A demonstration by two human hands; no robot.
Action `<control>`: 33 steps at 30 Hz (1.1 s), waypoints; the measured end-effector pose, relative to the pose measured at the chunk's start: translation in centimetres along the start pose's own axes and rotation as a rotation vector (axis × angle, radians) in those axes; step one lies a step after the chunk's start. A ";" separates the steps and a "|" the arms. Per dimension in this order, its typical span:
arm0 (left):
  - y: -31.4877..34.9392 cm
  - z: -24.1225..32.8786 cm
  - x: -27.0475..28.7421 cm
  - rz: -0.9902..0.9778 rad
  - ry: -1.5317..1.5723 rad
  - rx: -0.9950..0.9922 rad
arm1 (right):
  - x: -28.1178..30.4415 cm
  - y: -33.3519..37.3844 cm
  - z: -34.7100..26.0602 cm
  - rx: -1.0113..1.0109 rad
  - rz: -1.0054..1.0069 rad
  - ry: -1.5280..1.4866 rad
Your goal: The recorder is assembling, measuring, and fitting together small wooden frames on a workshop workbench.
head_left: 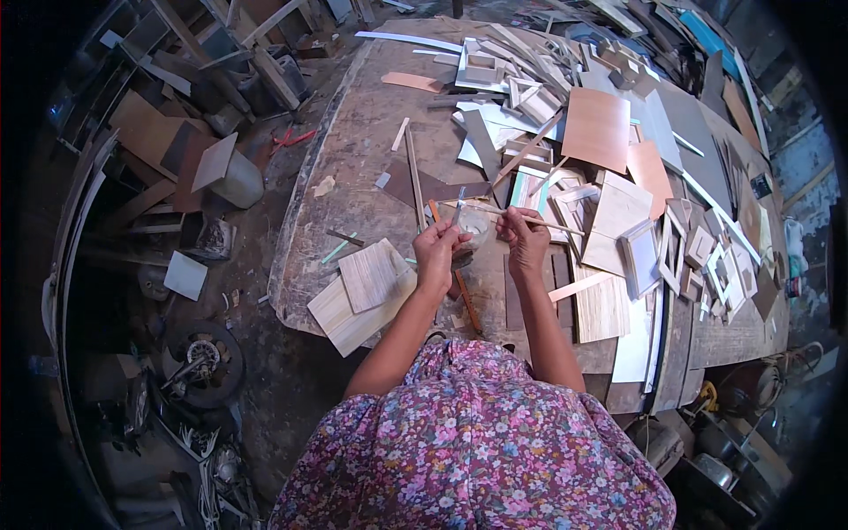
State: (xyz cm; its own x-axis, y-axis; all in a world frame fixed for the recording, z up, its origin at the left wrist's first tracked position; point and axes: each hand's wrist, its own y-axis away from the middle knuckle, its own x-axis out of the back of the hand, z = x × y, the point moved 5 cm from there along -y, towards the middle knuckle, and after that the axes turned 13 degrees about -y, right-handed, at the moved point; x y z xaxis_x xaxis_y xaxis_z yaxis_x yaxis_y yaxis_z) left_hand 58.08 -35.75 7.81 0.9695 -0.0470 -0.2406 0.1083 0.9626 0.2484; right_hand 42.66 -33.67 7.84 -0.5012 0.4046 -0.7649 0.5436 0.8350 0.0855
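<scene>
My left hand (436,254) is closed around a narrow greyish strip (459,205) that stands up past the fingertips; its exact kind is unclear. My right hand (525,238) pinches a thin wooden stick (553,225), which slants from near the strip's top down to the right. Between the two hands sits a clear plastic container (475,228) with something pale inside. An orange-brown strip (467,300) lies under my left wrist. Left of that hand, a small wood-grained panel (374,276) rests over a paler board (349,320).
Wooden frames (698,243), boards and offcuts crowd the worktable's (344,141) right half. A copper-coloured sheet (597,128) lies on the pile. On the floor to the left are red-handled pliers (291,139), a wheel (203,362) and stacked scrap wood (146,132).
</scene>
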 end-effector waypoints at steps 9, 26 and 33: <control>0.2 0.1 0.2 0.010 -0.015 0.017 | 0.2 0.1 0.6 -0.007 -0.015 0.040; -0.5 -0.8 0.0 -0.094 0.172 0.072 | 0.3 0.6 0.7 -0.027 -0.063 0.008; -0.2 -0.8 0.0 -0.088 0.160 0.091 | 0.5 -0.2 0.1 0.006 -0.026 0.080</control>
State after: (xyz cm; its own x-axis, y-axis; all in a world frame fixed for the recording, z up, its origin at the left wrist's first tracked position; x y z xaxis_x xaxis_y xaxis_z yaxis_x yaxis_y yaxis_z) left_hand 57.88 -35.76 7.02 0.9088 -0.0803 -0.4094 0.2178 0.9283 0.3015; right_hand 42.35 -33.70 7.34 -0.5672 0.4112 -0.7136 0.5335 0.8435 0.0620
